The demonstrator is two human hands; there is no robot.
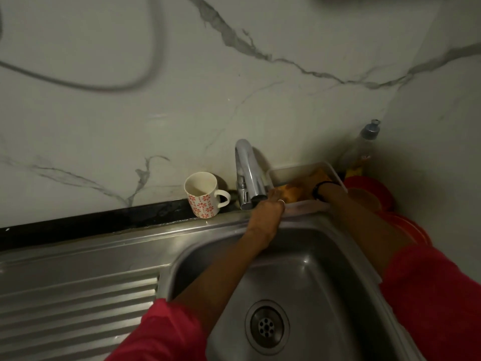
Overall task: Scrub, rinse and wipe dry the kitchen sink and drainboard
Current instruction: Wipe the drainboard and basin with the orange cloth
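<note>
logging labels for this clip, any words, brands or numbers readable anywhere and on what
None can be read.
Bottle in the back right corner: a small label patch shows low on it, too blurred to read.
Mug: only a red flower pattern, no lettering.
Tap, sink, drainboard and white tray: no markings visible.

Dim, warm-toned frame; soft glare on faucet [246, 168] and sink [299, 259] wall, dark shadow in right corner, hose [145, 74] motion-blurred, edges bowed.
</note>
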